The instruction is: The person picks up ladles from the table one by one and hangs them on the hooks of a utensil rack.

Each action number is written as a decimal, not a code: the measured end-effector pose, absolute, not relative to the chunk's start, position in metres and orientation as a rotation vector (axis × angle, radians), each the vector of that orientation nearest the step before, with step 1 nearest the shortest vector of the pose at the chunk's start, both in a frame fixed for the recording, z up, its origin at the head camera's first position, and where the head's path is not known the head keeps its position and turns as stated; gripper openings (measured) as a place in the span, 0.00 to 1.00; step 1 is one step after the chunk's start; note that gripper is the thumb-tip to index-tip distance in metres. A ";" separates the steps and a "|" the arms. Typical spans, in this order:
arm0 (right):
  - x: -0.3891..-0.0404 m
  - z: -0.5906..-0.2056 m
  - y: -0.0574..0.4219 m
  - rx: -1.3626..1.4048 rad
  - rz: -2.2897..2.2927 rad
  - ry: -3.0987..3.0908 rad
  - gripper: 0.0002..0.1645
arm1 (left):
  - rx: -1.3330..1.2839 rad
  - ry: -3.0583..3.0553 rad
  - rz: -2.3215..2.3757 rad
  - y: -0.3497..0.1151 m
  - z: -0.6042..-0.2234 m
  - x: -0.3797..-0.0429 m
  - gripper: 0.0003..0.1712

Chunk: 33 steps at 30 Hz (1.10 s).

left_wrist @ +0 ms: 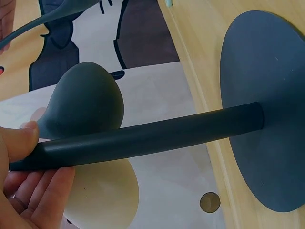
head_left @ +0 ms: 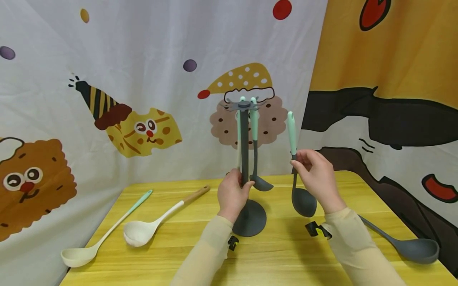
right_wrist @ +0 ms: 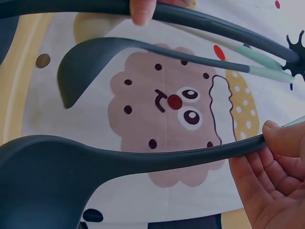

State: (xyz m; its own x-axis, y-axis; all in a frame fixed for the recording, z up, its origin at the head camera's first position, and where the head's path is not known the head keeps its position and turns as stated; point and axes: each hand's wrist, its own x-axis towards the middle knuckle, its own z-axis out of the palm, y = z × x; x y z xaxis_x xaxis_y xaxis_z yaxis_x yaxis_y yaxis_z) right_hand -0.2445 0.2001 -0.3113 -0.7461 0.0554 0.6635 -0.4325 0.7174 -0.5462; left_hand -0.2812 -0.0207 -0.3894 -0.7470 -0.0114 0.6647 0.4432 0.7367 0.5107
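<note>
The left hand [head_left: 233,195] grips the utensil stand [head_left: 257,220], fingers curled around it; the right hand [head_left: 317,178] pinches the dark ladle [head_left: 303,202] (mint handle [head_left: 292,133] uppermost).

The head view looks forward and slightly down across the wooden table [head_left: 189,226] to the printed curtain [head_left: 161,35], far enough back to take in the whole utensil stand [head_left: 245,147], the left hand [head_left: 232,194] and the right hand [head_left: 317,178]. The left wrist view faces the stand's pole [left_wrist: 152,139] close up, turned sideways with the round base [left_wrist: 271,162] at its right, while the right wrist view, rolled the opposite way, faces the curtain from close to the held ladle [right_wrist: 167,162]; both share the pole and the dark hanging ladle [left_wrist: 88,102].
</note>
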 end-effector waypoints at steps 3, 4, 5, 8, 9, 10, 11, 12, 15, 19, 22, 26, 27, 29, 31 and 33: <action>-0.246 -0.309 0.197 0.297 0.951 -2.218 0.09 | -0.327 -2.266 -0.878 -0.021 -0.390 -0.282 0.19; -0.246 -0.308 0.195 0.303 0.957 -2.208 0.09 | -0.329 -2.264 -0.876 -0.021 -0.390 -0.282 0.19; -0.247 -0.307 0.194 0.307 0.962 -2.199 0.09 | -0.331 -2.263 -0.875 -0.021 -0.390 -0.282 0.19; -0.247 -0.305 0.191 0.315 0.983 -2.174 0.09 | -0.336 -2.263 -0.877 -0.021 -0.389 -0.281 0.19; -0.248 -0.305 0.189 0.319 0.993 -2.165 0.09 | -0.338 -2.263 -0.878 -0.021 -0.389 -0.281 0.19; -0.248 -0.304 0.188 0.325 1.003 -2.157 0.09 | -0.339 -2.264 -0.880 -0.021 -0.389 -0.281 0.19; -0.249 -0.304 0.187 0.330 1.011 -2.151 0.09 | -0.339 -2.264 -0.881 -0.021 -0.389 -0.281 0.19; -0.249 -0.303 0.186 0.336 1.021 -2.144 0.09 | -0.339 -2.264 -0.882 -0.021 -0.389 -0.281 0.19; -0.250 -0.303 0.182 0.352 1.038 -2.128 0.10 | -0.339 -2.265 -0.882 -0.021 -0.389 -0.281 0.19; -0.251 -0.302 0.177 0.361 1.038 -2.121 0.10 | -0.340 -2.267 -0.883 -0.022 -0.390 -0.281 0.19; -0.253 -0.300 0.173 0.363 1.044 -2.120 0.11 | -0.344 -2.261 -0.883 -0.022 -0.390 -0.281 0.19; -0.254 -0.299 0.168 0.360 1.052 -2.125 0.11 | -0.348 -2.254 -0.873 -0.022 -0.391 -0.282 0.19; -0.255 -0.298 0.166 0.357 1.051 -2.128 0.11 | -0.348 -2.255 -0.869 -0.022 -0.391 -0.282 0.19; -0.256 -0.297 0.164 0.354 1.060 -2.133 0.11 | -0.344 -2.259 -0.864 -0.022 -0.391 -0.282 0.19; -0.258 -0.296 0.161 0.355 1.073 -2.136 0.11 | -0.340 -2.265 -0.861 -0.022 -0.390 -0.282 0.19; -0.259 -0.295 0.158 0.360 1.091 -2.136 0.11 | -0.337 -2.268 -0.858 -0.021 -0.390 -0.282 0.19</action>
